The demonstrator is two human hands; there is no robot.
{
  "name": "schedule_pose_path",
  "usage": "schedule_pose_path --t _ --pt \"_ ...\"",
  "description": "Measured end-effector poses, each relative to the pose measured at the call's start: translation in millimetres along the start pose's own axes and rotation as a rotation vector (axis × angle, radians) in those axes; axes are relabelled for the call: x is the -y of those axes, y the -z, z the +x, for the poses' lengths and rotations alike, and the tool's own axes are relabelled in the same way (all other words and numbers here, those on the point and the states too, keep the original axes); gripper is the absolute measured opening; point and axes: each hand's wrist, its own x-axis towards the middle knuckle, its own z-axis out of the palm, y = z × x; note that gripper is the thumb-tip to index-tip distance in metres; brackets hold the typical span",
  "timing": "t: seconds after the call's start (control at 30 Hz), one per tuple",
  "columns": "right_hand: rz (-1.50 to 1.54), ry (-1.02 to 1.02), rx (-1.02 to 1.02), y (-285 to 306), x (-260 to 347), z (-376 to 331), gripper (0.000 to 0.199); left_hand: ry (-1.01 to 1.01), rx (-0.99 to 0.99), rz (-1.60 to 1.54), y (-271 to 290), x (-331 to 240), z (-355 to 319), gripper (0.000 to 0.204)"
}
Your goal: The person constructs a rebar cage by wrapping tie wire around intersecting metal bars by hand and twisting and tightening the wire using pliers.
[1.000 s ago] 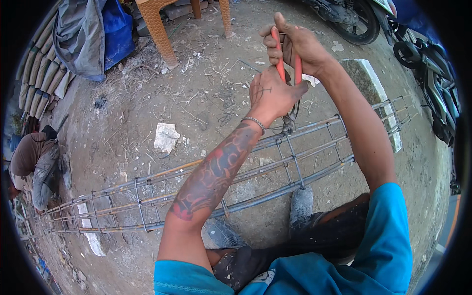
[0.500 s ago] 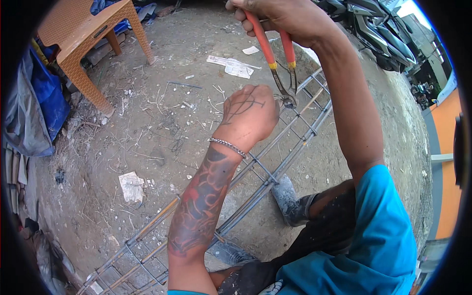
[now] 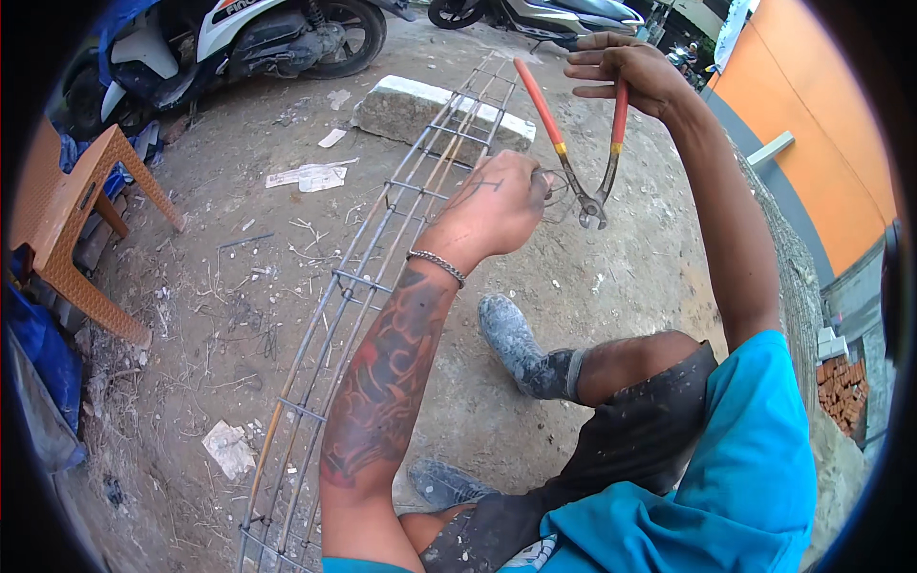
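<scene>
left hand (image 3: pixel 497 205) fisted on the long steel rebar cage (image 3: pixel 382 258) — right hand (image 3: pixel 626 72) grips orange-handled pincers (image 3: pixel 583 143), beak just right of it.

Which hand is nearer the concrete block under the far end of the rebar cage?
Left. The left hand rests on the rebar cage, just short of the concrete block. The right hand holds the orange-handled pincers up, off to the block's right.

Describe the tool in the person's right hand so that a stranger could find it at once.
Follow the long rebar cage on the dirt ground up to the left hand on it. Just right of that fist hang end-cutting pincers, held from above by the right hand. Only they have orange handles, spread wide, above small dark jaws.
</scene>
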Motion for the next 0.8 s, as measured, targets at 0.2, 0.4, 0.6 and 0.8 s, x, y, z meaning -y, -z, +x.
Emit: schedule_pose_path --t 0.2,0.4,0.6,0.8 --pt "0.141 -0.306 -0.034 49 -140 -46 0.02 0.377 0.149 -0.909 -6 -6 -3 0.037" --pt "0.025 -0.449 0.196 -24 -263 -98 0.017 0.44 0.002 -1.207 -41 10 4 0.04" --pt "0.543 -0.029 0.095 -32 -168 -76 0.034 0.685 -0.073 -1.114 -63 28 11 0.042" --pt "0.883 -0.274 0.237 -41 -217 -58 0.02 0.761 -0.106 -1.375 -74 28 15 0.045"
